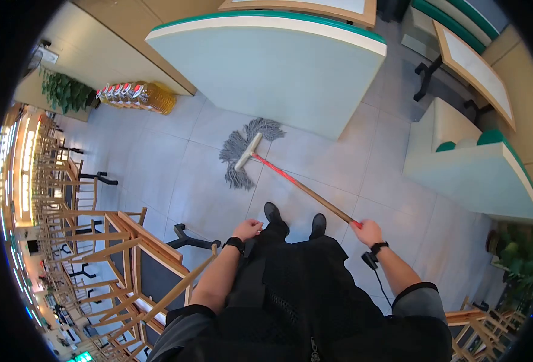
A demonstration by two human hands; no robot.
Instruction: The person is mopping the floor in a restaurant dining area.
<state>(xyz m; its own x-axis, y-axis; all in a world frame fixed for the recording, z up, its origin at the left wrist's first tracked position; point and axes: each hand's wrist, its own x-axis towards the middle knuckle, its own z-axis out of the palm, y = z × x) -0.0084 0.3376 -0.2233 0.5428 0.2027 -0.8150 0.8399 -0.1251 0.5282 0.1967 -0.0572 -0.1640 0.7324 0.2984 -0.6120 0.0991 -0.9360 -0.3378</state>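
Observation:
My right hand point(367, 232) is wrapped round the top end of a mop point(306, 190), whose wooden handle has a red lower part. The handle slants away to the left, down to a pale crossbar. Grey strings of the mop head point(237, 148) lie spread on the tiled floor, close to the base of a pale booth partition point(272, 72). Beside my left thigh, my left hand point(248, 230) has its fingers curled in, with nothing visible in it. Both of my shoes stand on the floor between the hands and the mop head.
Large oil bottles point(143, 98) stand along the wall at upper left, near a leafy plant point(64, 90). Wooden chairs rest upturned on tables point(158, 277) at left. A booth bench point(472, 169) and a table point(475, 66) are at right.

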